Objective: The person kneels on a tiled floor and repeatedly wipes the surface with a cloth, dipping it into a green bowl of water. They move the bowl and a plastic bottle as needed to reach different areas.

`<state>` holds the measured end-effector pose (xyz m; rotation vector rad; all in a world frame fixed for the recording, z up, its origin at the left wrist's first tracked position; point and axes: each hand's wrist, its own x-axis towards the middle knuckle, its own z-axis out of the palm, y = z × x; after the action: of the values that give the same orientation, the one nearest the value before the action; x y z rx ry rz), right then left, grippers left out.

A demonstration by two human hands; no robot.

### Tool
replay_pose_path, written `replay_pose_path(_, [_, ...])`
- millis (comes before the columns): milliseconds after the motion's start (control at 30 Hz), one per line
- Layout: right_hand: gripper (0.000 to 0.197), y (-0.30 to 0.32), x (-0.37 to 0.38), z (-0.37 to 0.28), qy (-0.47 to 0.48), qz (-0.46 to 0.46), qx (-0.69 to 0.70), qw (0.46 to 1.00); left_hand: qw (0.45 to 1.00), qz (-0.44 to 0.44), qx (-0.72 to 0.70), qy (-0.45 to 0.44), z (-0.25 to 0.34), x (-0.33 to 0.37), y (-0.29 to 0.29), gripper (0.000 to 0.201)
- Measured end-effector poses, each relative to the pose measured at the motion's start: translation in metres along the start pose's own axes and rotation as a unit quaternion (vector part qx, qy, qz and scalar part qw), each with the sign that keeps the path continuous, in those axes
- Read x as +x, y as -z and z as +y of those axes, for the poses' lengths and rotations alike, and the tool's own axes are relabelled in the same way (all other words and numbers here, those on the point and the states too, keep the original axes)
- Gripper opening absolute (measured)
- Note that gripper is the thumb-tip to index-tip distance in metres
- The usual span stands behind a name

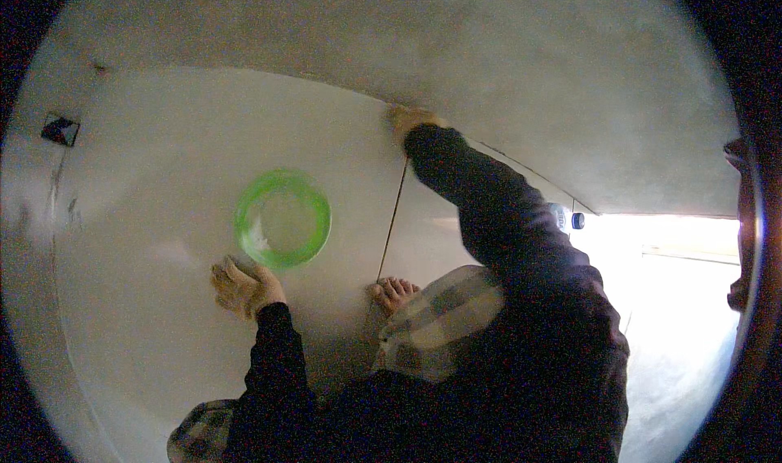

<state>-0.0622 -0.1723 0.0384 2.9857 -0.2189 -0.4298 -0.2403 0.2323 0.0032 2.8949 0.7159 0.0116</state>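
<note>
A crouching person's left hand (244, 288), fingers curled, presses the floor (147, 186) beside a green plastic bowl (283, 218); the right hand (405, 121) reaches the wall's base, grip hidden. Steady bracing would help.

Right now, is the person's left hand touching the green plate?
Touching. In the head view, the left hand rests on the floor, its fingers meeting the near rim of the green plate, with no gap visible between them.
</note>
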Motion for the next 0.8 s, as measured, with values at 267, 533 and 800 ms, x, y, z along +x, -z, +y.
replay_pose_path(267, [0.036,0.026,-0.102,0.092,-0.052,-0.237,-0.026,0.97,0.956,0.071,-0.284,0.002,-0.006,0.024,-0.06,0.049])
replay_pose_path(533, [0.04,-0.012,-0.158,0.085,0.02,-0.124,0.53,0.839,0.839,-0.005,-0.542,0.053,0.048,0.064,-0.036,0.054])
replay_pose_path(800, [0.039,-0.04,-0.141,0.082,0.027,-0.106,0.666,0.738,0.818,-0.062,-0.525,-0.226,0.102,0.05,0.004,0.052])
